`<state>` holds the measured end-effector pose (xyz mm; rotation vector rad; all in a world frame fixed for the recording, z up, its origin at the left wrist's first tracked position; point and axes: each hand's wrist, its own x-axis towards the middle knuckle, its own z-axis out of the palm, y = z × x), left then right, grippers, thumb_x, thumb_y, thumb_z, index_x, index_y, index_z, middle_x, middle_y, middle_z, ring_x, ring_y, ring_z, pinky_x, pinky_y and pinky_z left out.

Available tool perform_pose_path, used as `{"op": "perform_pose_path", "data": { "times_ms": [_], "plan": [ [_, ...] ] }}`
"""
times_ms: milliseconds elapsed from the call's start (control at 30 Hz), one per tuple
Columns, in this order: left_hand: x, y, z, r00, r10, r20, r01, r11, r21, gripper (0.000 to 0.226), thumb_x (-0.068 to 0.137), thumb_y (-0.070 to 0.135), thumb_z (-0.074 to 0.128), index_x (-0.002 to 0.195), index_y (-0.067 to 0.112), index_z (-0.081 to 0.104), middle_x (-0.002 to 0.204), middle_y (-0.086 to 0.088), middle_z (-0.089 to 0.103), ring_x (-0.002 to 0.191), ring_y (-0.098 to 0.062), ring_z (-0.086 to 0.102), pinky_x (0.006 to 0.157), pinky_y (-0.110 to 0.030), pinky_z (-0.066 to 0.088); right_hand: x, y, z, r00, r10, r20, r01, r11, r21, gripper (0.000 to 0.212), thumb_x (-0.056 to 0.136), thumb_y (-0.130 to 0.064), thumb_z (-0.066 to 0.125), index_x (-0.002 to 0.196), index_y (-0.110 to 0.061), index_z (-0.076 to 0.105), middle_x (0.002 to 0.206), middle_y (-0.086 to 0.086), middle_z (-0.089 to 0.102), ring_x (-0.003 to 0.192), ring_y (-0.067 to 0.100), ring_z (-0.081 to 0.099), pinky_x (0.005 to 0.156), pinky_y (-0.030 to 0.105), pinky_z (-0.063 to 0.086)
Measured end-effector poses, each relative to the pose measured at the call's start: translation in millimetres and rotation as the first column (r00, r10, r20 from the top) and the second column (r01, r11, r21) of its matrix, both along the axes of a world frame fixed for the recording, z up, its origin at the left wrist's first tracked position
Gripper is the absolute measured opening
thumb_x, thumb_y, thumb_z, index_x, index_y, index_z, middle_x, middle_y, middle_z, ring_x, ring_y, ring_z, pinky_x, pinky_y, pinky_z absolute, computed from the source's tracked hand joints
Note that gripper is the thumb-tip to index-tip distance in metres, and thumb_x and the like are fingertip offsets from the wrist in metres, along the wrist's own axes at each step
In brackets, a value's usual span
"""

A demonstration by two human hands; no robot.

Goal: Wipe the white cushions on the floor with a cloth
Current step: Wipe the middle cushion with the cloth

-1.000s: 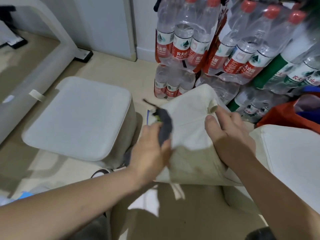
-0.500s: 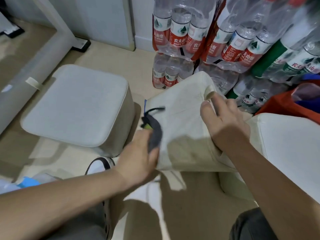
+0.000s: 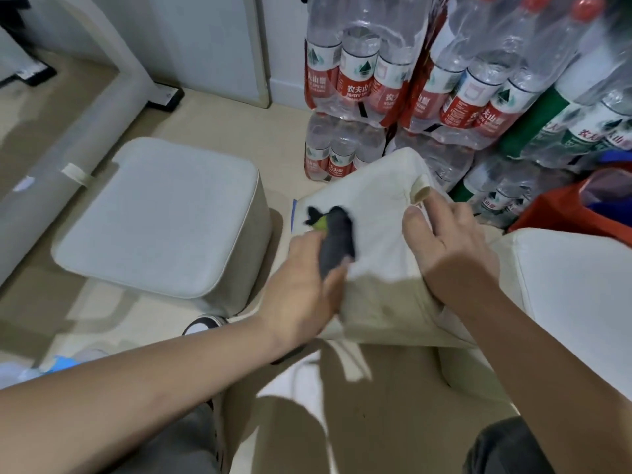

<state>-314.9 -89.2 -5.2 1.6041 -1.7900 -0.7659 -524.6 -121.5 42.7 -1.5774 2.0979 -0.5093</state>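
The left hand [image 3: 304, 285] has its grip curled round the dark cloth [image 3: 337, 241], pressing it on the face of the tilted white cushion [image 3: 376, 200], while the right hand [image 3: 451, 251] pinches that cushion's far edge in its grip, just beside its tab [image 3: 422, 191]. A second cushion [image 3: 164, 217] lies flat on the floor [image 3: 222, 118] to its left, a third cushion [image 3: 564, 285] sits just to its right, and water bottle packs [image 3: 376, 80] stack right behind it.

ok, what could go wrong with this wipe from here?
1. Only the right hand grips the tilted cushion, near its corner; a hard stroke from the left hand may twist it loose.
2. The cushion's far corner looks close to the bottle packs, so a shove might nudge them.
3. The cloth is bunched, so patches may get missed.
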Motion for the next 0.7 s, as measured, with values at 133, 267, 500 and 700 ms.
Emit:
{"op": "perform_pose_path", "data": {
  "times_ms": [133, 267, 500, 700],
  "plan": [
    [-53, -25, 55, 0.985, -0.089, -0.149, 0.047, 0.965, -0.259, 0.056, 0.091, 0.045, 0.069, 0.141, 0.03, 0.047, 0.122, 0.003, 0.049, 0.106, -0.014, 0.059, 0.087, -0.037, 0.054, -6, -1, -2, 0.999, 0.008, -0.038, -0.007, 0.999, 0.039, 0.032, 0.09, -0.057, 0.026, 0.104, -0.036, 0.046, 0.114, -0.01, 0.037, 0.119, 0.024, 0.046, 0.085, 0.039, 0.03],
    [-43, -35, 33, 0.941, -0.325, -0.094, 0.3, 0.93, -0.211, 0.08, 0.095, 0.045, 0.055, 0.163, 0.02, 0.019, 0.145, -0.011, 0.035, 0.132, -0.028, 0.043, 0.109, -0.047, 0.04, -8, 1, -5, 0.999, -0.036, 0.035, 0.036, 0.999, 0.003, 0.033, 0.088, -0.062, 0.026, 0.094, -0.037, 0.046, 0.106, -0.011, 0.043, 0.106, 0.015, 0.043, 0.084, 0.042, 0.036],
    [-14, -60, -20, 0.94, -0.311, 0.139, 0.338, 0.9, -0.273, 0.068, 0.094, 0.029, 0.058, 0.156, 0.022, 0.031, 0.127, -0.019, 0.048, 0.117, -0.041, 0.05, 0.096, -0.049, 0.048, -6, -1, -8, 0.999, -0.043, 0.029, 0.044, 0.998, -0.053, 0.042, 0.091, -0.061, 0.03, 0.118, -0.038, 0.052, 0.107, -0.008, 0.046, 0.106, 0.017, 0.045, 0.081, 0.039, 0.036],
    [15, -82, -39, 0.952, 0.276, 0.133, -0.305, 0.894, 0.327, 0.045, 0.102, 0.033, 0.045, 0.144, 0.019, 0.038, 0.126, -0.021, 0.05, 0.109, -0.041, 0.055, 0.092, -0.046, 0.047, 2, -1, -9, 0.999, -0.03, 0.037, 0.032, 0.997, -0.068, 0.047, 0.091, -0.064, 0.029, 0.122, -0.04, 0.055, 0.108, -0.009, 0.045, 0.109, 0.017, 0.045, 0.082, 0.041, 0.037]
  ]
}}
